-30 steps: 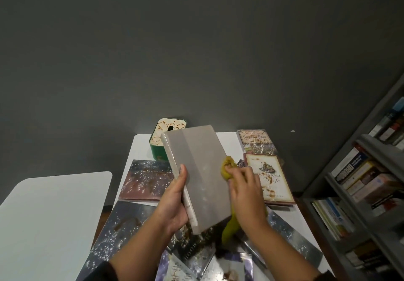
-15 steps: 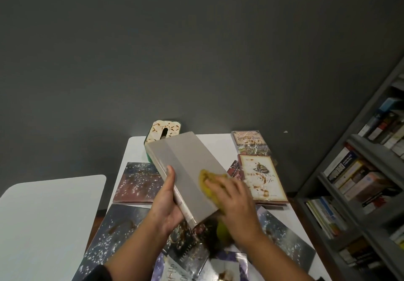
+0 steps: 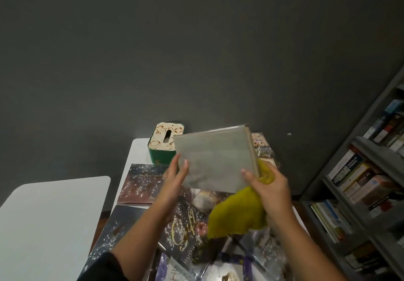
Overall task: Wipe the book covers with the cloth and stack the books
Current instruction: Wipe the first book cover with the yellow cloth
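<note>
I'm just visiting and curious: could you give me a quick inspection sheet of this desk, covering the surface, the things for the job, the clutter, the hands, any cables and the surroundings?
Surface: white table, mostly covered by books; a second white table stands at the left.
Job's things: grey book held up above the table, yellow cloth hanging beneath it, loose books lying flat and overlapping.
Clutter: green tissue box at the far end of the table.
Hands: left hand touches the grey book's left edge with straight fingers; right hand grips the book's lower right corner together with the cloth.
Cables: nothing seen.
Surroundings: dark grey wall; grey bookshelf full of books at the right.
</note>
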Motion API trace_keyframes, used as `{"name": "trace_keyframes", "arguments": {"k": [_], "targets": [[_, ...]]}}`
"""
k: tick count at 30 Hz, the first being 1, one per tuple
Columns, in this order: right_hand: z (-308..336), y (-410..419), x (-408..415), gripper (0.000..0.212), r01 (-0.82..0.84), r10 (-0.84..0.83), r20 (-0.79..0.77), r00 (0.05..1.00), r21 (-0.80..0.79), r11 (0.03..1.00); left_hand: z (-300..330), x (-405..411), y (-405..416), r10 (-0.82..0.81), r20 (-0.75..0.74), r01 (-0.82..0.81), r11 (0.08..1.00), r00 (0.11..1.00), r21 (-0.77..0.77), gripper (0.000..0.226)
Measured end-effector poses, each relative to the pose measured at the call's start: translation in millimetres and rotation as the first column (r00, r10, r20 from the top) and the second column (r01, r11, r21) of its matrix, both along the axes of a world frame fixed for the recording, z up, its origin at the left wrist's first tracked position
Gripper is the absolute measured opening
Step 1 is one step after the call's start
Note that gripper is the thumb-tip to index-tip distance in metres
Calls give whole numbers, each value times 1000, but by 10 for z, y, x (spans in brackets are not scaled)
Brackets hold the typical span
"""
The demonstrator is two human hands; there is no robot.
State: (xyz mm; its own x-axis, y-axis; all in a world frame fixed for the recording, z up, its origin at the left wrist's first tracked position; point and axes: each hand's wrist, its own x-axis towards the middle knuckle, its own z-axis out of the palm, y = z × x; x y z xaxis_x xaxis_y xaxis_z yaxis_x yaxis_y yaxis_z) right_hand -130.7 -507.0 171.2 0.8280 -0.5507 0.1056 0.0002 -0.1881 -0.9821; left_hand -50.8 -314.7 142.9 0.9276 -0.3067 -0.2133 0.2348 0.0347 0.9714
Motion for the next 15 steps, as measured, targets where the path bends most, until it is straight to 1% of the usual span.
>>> {"name": "trace_keyframes", "arguments": {"k": [1, 2, 3, 4, 5, 6, 8, 9, 10, 11, 12, 13, 14, 15], "targets": [[-13, -101, 4, 59, 4, -6, 12, 1000, 116, 993, -33, 47, 33, 2, 15, -3, 999, 1000, 48, 81], [-21, -189, -4, 54, -5, -1, 27, 1000, 229, 974, -56, 74, 73, -14, -11, 15, 1000, 1000, 25, 87], [-23, -249, -14, 50, -30, 18, 38, 999, 321, 947, -65, 76, 122, -26, -69, 22, 998, 997, -65, 84], [-26, -300, -25, 54, -47, 36, 35, 999, 396, 917, -100, 69, 176, -48, -133, 24, 984, 990, -176, 76], [-6, -362, -27, 61, -53, 52, 14, 999, 435, 899, -82, 45, 184, -65, -188, 15, 966, 980, -257, 71], [-61, -382, -16, 63, -42, 62, -25, 998, 483, 875, -124, 17, 232, -71, -256, -7, 957, 964, -291, 75], [-74, -426, -6, 44, 7, 26, -51, 998, 561, 827, -175, -39, 221, -135, -349, -15, 919, 927, -395, 97], [-80, -443, 9, 35, 51, -17, -64, 998, 582, 812, -205, -77, 206, -184, -389, -12, 892, 903, -451, 101], [-82, -477, 34, 26, 105, -75, -75, 994, 571, 814, -197, -122, 172, -231, -411, -19, 854, 882, -520, 97], [-59, -501, 49, 18, 154, -140, -67, 988, 521, 839, -190, -162, 127, -271, -420, -38, 802, 866, -596, 89], [-32, -509, 55, 10, 193, -192, -43, 980, 403, 895, -158, -207, 83, -308, -428, -63, 747, 850, -662, 81], [-7, -491, 75, 7, 232, -235, -6, 972, 191, 954, -100, -250, 37, -327, -428, -87, 701, 843, -708, 74], [8, -448, 94, 9, 269, -267, 42, 963, -82, 960, -48, -277, -4, -312, -433, -116, 684, 846, -720, 66], [17, -387, 111, 16, 293, -274, 102, 956, -330, 897, -12, -284, -37, -287, -432, -137, 678, 855, -722, 57]]}}
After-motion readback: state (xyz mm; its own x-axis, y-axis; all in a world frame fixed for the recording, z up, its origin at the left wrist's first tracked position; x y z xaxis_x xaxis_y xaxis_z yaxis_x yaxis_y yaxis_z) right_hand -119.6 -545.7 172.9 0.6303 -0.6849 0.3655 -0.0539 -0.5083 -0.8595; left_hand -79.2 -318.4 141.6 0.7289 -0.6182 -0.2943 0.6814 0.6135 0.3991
